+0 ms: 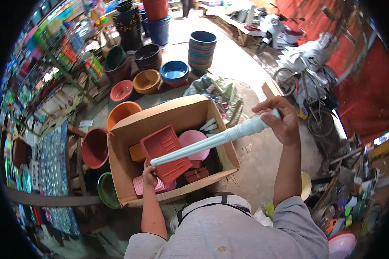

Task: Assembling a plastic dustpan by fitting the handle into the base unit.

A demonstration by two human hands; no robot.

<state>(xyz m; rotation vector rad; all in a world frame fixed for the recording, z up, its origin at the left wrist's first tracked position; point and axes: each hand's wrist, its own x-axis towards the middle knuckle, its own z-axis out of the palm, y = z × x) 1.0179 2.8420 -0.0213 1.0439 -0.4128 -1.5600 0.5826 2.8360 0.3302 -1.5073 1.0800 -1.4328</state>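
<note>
A pale blue, tapered table leg (203, 143) with ribbed sides slants above an open cardboard box (168, 110). At its thick, turned end my right hand (281, 118) grips it, thumb and fingers bent around the end. My left hand (150, 176) is closed at the thin end, over the near left part of the box. Beneath the leg, a red slotted plastic tray (157, 140) leans inside the box. Also in there are a pink round basin (188, 139), pink trays (139, 185), an orange piece (136, 153), dark red pieces (196, 175) and several pale leg-like pieces (209, 126).
Coloured basins, among them a blue one (174, 71), stand beyond the box beside a tall stack of tubs (202, 49). A green sack (227, 95) touches the far side. Basins (95, 149) crowd the left; a bicycle (317, 116) stands at right.
</note>
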